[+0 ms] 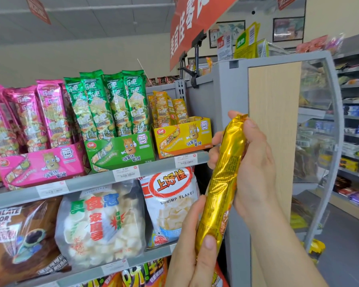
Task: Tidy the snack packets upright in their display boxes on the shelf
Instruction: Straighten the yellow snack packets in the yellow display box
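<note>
Gold foil packet (222, 183): long, tube-shaped, shiny, crimped seal at the top end, printed snack picture low on its right side. It was off the shelf, held in the air near the camera, right of the yellow display box (182, 137), standing nearly upright with the top tilted slightly right

Right hand (255, 160): grip closed round the packet's upper part, thumb by the top seal, fingertips showing past its left edge
Left hand (192, 245): grip on the lower part, thumb pressed on the front, fingers behind

Top shelf (91, 181), left to right:
- pink display box (42, 164): pink packets (29, 117) packed in, leaning left
- green display box (120, 150): green packets (110, 104) in a tight row, about upright
- yellow display box: a few yellow packets (168, 108) upright in its far left part

The boxes sat side by side, green touching yellow. Price tags (125, 172) were on the shelf edge

On the shelf below: a brown chocolate bag (19, 235), a clear bag of white crackers (102, 222) and a shrimp flakes bag (172, 204)

A grey end panel (274, 131) with a wood inlay stood behind the hands
</note>
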The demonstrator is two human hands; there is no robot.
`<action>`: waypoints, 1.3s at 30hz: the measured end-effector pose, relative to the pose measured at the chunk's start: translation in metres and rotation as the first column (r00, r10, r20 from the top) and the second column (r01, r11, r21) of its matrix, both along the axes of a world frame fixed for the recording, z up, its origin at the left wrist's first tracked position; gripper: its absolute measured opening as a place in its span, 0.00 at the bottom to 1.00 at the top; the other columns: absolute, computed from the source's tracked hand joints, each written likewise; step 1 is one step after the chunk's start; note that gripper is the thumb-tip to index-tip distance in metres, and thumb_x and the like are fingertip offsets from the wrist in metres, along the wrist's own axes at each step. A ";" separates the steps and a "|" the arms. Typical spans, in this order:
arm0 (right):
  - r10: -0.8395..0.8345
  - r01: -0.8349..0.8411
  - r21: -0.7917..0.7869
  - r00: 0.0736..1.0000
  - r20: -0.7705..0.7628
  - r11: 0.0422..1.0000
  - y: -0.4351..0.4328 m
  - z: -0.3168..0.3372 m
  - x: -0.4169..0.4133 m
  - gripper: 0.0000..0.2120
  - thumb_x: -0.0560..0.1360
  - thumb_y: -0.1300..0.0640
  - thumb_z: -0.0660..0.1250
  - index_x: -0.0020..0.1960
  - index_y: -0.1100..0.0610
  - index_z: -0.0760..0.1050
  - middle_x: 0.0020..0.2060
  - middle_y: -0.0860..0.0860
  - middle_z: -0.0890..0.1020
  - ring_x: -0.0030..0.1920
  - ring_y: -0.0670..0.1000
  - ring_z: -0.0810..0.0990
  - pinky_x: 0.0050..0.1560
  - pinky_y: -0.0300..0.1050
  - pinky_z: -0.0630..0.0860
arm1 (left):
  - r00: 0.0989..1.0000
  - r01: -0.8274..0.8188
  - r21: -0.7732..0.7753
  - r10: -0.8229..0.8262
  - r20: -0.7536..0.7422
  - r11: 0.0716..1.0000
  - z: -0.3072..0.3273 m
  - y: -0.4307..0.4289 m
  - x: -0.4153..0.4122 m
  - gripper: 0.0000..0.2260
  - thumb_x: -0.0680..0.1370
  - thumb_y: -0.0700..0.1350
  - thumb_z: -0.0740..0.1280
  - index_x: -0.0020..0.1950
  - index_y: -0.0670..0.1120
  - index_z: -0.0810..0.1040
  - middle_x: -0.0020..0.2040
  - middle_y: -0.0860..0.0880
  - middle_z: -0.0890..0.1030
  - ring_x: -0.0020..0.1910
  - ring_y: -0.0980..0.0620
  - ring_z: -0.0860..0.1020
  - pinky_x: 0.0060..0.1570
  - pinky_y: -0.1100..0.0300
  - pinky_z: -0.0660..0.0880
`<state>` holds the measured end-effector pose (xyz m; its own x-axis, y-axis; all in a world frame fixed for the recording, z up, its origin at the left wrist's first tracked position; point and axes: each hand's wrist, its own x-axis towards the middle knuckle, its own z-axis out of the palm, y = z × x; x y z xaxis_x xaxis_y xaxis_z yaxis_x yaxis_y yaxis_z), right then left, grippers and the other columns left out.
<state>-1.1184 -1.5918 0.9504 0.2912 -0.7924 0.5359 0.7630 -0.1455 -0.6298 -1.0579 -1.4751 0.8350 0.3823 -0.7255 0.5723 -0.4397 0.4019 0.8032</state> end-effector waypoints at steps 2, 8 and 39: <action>0.097 -0.096 -0.023 0.995 0.012 0.995 0.000 0.000 -0.002 0.19 0.77 0.44 0.59 0.62 0.52 0.76 0.39 0.56 0.81 0.31 0.52 0.78 0.31 0.44 0.74 | 1.000 -0.006 -0.030 0.006 -0.014 1.000 0.002 -0.001 -0.001 0.28 0.69 0.75 0.60 0.69 0.72 0.65 0.69 0.65 0.72 0.68 0.60 0.72 0.64 0.56 0.73; 0.168 -0.249 -0.198 0.921 -0.351 0.948 0.017 -0.024 0.006 0.22 0.72 0.39 0.64 0.58 0.52 0.79 0.49 0.53 0.86 0.39 0.50 0.85 0.35 0.42 0.80 | 0.938 -0.003 -0.135 -0.044 -0.344 0.991 0.033 -0.009 0.004 0.22 0.71 0.65 0.63 0.65 0.68 0.73 0.61 0.47 0.81 0.37 0.40 0.82 0.36 0.56 0.77; -0.812 0.352 -0.750 0.414 -0.411 0.560 -0.080 0.049 0.098 0.24 0.77 0.62 0.60 0.74 0.57 0.65 0.64 0.56 0.75 0.63 0.57 0.74 0.60 0.48 0.70 | 0.533 -0.570 -0.316 0.634 0.560 0.758 0.249 -0.160 0.116 0.31 0.81 0.46 0.62 0.79 0.49 0.48 0.43 0.42 0.82 0.41 0.36 0.80 0.34 0.53 0.65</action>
